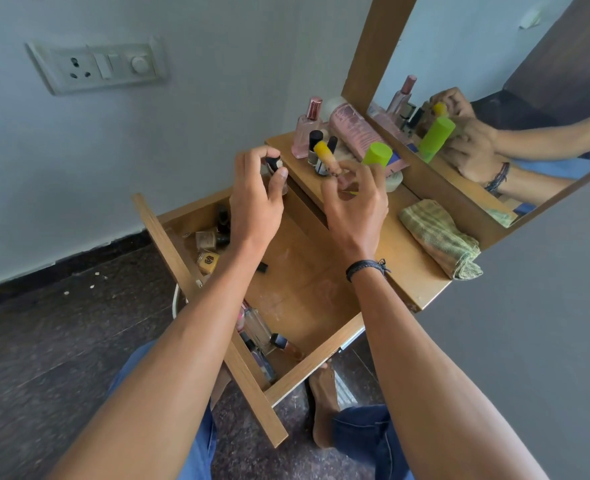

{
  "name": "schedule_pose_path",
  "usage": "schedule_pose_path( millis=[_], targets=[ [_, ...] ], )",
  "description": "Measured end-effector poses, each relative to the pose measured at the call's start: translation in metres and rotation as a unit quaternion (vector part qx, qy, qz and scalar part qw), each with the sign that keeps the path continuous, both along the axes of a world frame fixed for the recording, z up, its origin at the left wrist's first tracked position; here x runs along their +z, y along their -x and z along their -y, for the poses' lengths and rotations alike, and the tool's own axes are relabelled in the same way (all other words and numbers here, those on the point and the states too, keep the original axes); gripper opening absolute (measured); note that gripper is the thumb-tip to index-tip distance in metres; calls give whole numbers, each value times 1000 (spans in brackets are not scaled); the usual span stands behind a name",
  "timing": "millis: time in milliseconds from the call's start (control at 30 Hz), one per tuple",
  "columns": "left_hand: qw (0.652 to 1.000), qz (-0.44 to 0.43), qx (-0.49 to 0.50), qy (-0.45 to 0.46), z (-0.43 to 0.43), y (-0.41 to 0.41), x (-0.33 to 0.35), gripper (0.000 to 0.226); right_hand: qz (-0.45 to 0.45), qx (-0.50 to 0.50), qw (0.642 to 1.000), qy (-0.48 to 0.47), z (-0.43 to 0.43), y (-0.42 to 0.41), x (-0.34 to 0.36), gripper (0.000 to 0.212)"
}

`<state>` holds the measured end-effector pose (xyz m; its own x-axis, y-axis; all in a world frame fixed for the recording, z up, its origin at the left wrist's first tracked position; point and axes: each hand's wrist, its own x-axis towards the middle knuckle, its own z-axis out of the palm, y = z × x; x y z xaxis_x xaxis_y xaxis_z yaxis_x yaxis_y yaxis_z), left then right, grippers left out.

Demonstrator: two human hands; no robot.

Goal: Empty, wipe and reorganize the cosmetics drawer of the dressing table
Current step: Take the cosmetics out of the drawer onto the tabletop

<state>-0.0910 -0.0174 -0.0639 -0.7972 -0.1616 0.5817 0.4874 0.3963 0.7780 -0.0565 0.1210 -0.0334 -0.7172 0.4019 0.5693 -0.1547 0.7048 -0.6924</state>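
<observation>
A pale blue-grey wall (217, 81) with a white switch plate (96, 65) stands behind the open wooden cosmetics drawer (304, 282), above a dark speckled floor (61, 341). The drawer's scuffed bare bottom shows in the middle. Small nail-polish bottles (210, 244) cluster in its far corner, and clear glass bottles (262, 334) lie in its near corner. Just beyond the drawer, the wooden desk (407, 258) carries a pink perfume bottle (305, 133), a lime-green-capped container (376, 154) and a folded green striped cloth (439, 237) below the framed mirror (494, 81). Over the drawer's back edge, the left hand (255, 206) pinches a small dark-capped bottle (274, 164). The right hand (355, 209), fingers curled, holds a yellow-capped tan tube (326, 155) by its lower end.
</observation>
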Motion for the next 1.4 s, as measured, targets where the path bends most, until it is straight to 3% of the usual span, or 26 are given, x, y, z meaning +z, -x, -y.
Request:
schedule_pose_path(
  millis=[100,200,300,433,533,733,933,1400],
  targets=[
    [1000,8,-3,13,2,0,0,27,-67,9,998,14,-4,-1,-1,9],
    [998,-12,-25,54,-2,-3,-3,27,-72,19,997,28,-9,-1,-1,5],
    [997,-16,-40,63,-3,-5,-4,27,-23,4,1000,17,-9,0,7,15],
    [997,-11,-37,61,-5,-5,-2,26,89,-55,989,-104,-4,3,22,28],
    [997,-13,-32,68,-5,-5,-4,25,156,-79,975,-136,0,10,31,32],
    [997,-12,-20,67,-3,-5,-4,23,211,-104,965,-112,2,15,18,33],
    [998,-3,-18,65,-4,-4,-3,23,202,-86,974,-47,0,14,8,29],
    [998,9,-22,57,-7,1,-6,25,206,-79,975,-20,5,8,5,34]
  ],
)
